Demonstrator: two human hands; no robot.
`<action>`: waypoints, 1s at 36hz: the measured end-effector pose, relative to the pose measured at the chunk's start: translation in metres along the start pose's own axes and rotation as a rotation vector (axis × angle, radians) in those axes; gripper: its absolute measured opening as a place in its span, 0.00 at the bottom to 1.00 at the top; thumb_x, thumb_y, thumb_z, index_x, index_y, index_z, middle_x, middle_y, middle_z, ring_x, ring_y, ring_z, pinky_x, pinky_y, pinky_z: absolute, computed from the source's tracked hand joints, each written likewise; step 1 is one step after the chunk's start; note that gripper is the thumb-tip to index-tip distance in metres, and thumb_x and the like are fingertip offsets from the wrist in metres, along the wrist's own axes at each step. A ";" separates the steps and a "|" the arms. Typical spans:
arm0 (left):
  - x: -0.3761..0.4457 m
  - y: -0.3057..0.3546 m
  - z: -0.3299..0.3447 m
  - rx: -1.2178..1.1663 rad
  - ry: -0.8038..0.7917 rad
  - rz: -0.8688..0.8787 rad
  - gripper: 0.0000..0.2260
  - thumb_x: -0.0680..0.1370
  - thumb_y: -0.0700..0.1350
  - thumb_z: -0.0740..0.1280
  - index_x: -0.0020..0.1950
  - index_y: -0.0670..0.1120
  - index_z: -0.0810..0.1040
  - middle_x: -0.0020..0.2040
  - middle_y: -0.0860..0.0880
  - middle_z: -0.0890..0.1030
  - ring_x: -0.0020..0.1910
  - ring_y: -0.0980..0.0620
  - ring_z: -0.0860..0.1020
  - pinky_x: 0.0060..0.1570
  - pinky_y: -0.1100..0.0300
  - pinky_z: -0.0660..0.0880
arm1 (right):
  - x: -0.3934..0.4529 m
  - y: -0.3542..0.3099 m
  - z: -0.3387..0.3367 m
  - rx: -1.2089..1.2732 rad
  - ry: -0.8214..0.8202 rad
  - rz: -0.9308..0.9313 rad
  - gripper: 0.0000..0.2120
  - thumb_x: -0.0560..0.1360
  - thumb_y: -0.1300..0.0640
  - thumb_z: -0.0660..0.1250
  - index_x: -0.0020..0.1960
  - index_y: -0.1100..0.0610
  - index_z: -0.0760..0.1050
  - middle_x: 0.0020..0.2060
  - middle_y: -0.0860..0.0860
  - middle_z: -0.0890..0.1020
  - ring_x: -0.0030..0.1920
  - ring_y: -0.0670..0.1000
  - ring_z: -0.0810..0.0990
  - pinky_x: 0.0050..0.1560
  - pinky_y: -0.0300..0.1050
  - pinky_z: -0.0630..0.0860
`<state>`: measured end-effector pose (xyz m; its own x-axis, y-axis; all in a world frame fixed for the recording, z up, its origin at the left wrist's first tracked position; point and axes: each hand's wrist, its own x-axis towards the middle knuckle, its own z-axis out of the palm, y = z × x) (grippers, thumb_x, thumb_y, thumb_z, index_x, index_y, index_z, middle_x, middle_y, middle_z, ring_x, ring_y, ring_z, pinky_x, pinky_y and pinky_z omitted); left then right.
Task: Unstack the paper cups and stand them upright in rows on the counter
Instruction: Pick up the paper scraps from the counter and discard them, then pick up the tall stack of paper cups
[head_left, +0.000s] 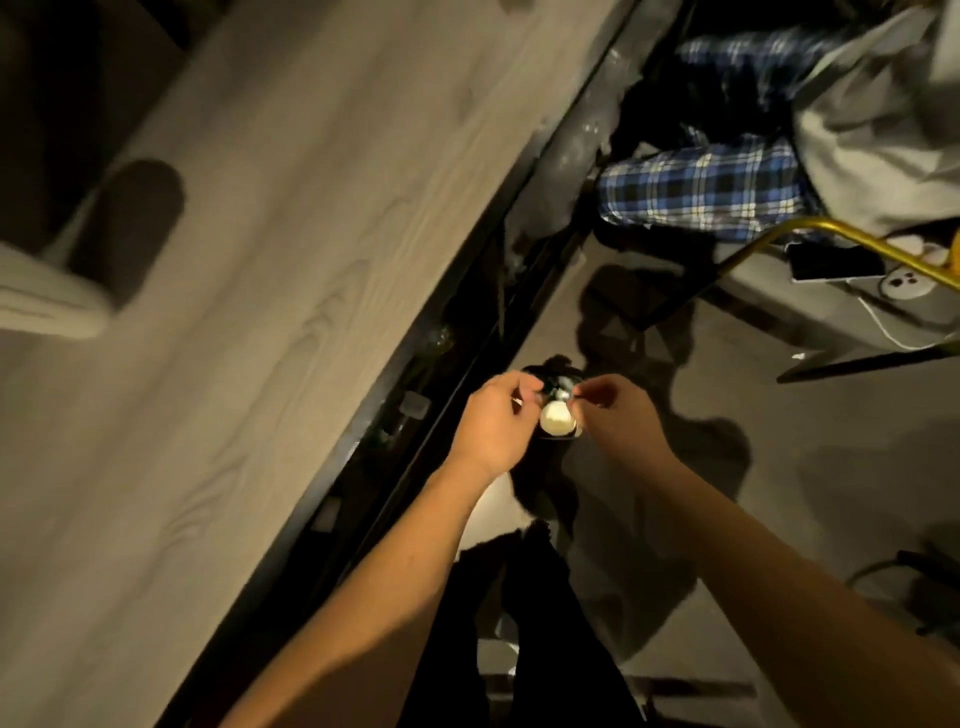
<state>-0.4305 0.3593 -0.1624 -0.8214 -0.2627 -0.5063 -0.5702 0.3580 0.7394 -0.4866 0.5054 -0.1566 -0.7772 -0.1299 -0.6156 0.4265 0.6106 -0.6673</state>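
A stack of paper cups (557, 419) shows end-on as a pale round disc, held low over the floor beside the counter. A shiny, crinkled bit of clear wrapper (560, 388) sits at its far end. My left hand (496, 423) pinches the wrapper from the left, with its fingers closed. My right hand (618, 410) pinches it from the right in the same way. The rest of the stack is hidden below the disc and behind my hands. The light wood counter (249, 291) runs diagonally on the left, with no upright cups visible on it.
A blurred white object (47, 299) lies at the counter's left edge and casts a dark shadow. The counter's dark edge (447, 364) runs just left of my hands. A seated person's plaid trouser legs (696, 189), a yellow chair frame (852, 234) and a phone (836, 262) are at the upper right.
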 end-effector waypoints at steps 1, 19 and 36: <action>-0.011 0.003 -0.011 -0.027 0.000 0.016 0.10 0.81 0.44 0.63 0.59 0.46 0.80 0.54 0.50 0.82 0.53 0.54 0.79 0.58 0.61 0.74 | -0.013 -0.011 0.005 0.007 -0.011 -0.036 0.07 0.77 0.62 0.70 0.54 0.55 0.78 0.44 0.48 0.80 0.42 0.45 0.78 0.37 0.33 0.70; -0.193 -0.035 -0.263 -0.230 0.447 0.177 0.08 0.78 0.37 0.65 0.53 0.48 0.80 0.44 0.55 0.82 0.41 0.69 0.78 0.45 0.71 0.72 | -0.219 -0.233 0.134 -0.015 -0.276 -0.503 0.09 0.75 0.72 0.69 0.54 0.63 0.77 0.36 0.48 0.81 0.30 0.35 0.77 0.40 0.29 0.72; -0.175 0.019 -0.397 -0.177 1.020 0.093 0.40 0.73 0.52 0.72 0.78 0.47 0.54 0.76 0.47 0.59 0.75 0.48 0.54 0.68 0.56 0.57 | -0.197 -0.360 0.183 -0.057 -0.463 -0.680 0.13 0.77 0.60 0.72 0.60 0.53 0.77 0.52 0.48 0.83 0.49 0.44 0.82 0.43 0.30 0.76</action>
<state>-0.2921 0.0558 0.1164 -0.4139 -0.9035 0.1118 -0.4273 0.3012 0.8525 -0.4023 0.1681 0.1281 -0.5830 -0.7865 -0.2039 -0.1020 0.3198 -0.9420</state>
